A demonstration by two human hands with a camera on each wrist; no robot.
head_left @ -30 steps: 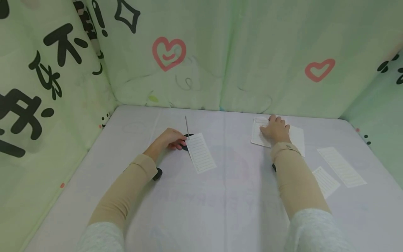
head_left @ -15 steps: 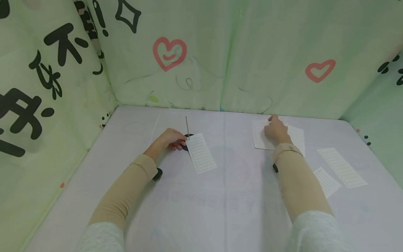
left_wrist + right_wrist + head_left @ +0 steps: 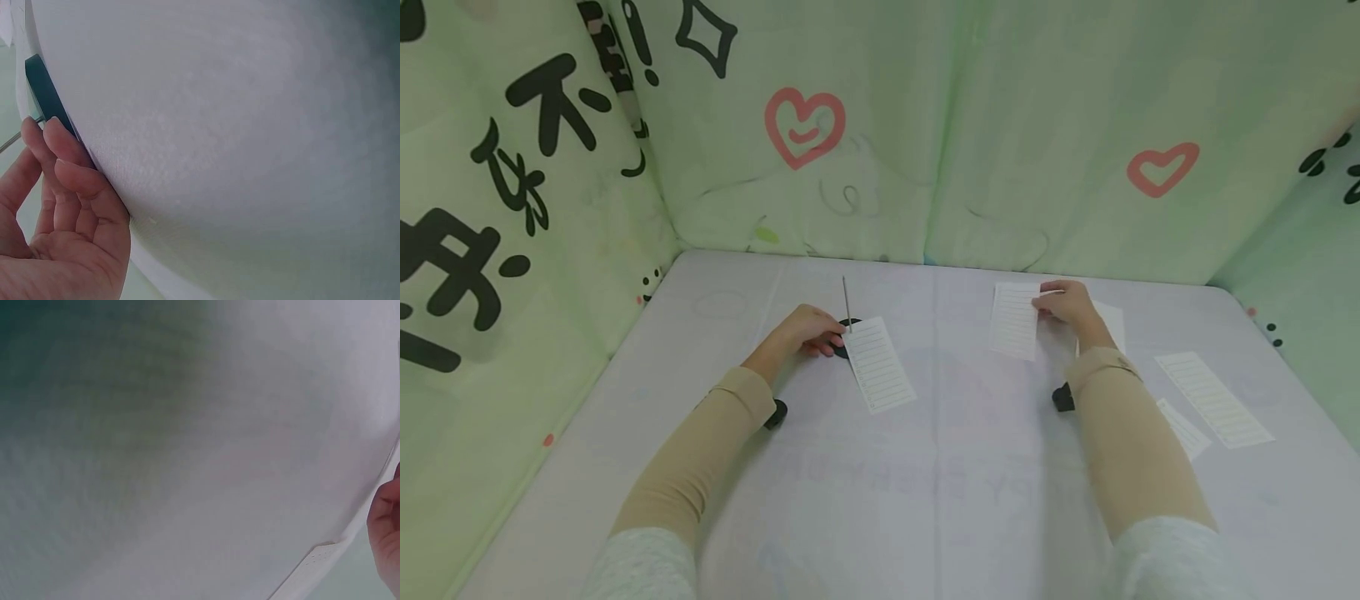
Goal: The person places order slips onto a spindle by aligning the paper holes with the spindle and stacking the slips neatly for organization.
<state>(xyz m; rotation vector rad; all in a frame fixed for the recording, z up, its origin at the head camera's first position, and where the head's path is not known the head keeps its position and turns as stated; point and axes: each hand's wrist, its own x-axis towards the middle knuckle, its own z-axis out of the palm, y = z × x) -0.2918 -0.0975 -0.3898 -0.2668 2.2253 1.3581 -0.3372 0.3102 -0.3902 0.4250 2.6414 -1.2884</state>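
At the left middle of the table, in the head view, stands a receipt spike (image 3: 846, 302) with a thin upright metal rod and a black round base. A lined paper slip (image 3: 881, 367) hangs over the base, its upper corner at the rod. My left hand (image 3: 805, 330) holds the edge of the base; the left wrist view has the fingertips at the dark rim (image 3: 47, 94). Farther right, my right hand (image 3: 1067, 306) pinches another lined slip (image 3: 1015, 323) by its right edge. Under that hand lies a white paper (image 3: 1111, 321), partly covered.
Two more lined slips lie at the right: a long one (image 3: 1216, 398) and one partly behind my right sleeve (image 3: 1182, 429). A green printed curtain (image 3: 880, 167) stands along the table's back and sides. The table (image 3: 887, 500) has a pale cloth cover.
My right hand has turned and moved slightly right, coming to pinch a single lined slip off the papers it was resting on. The left hand and spike have stayed put.
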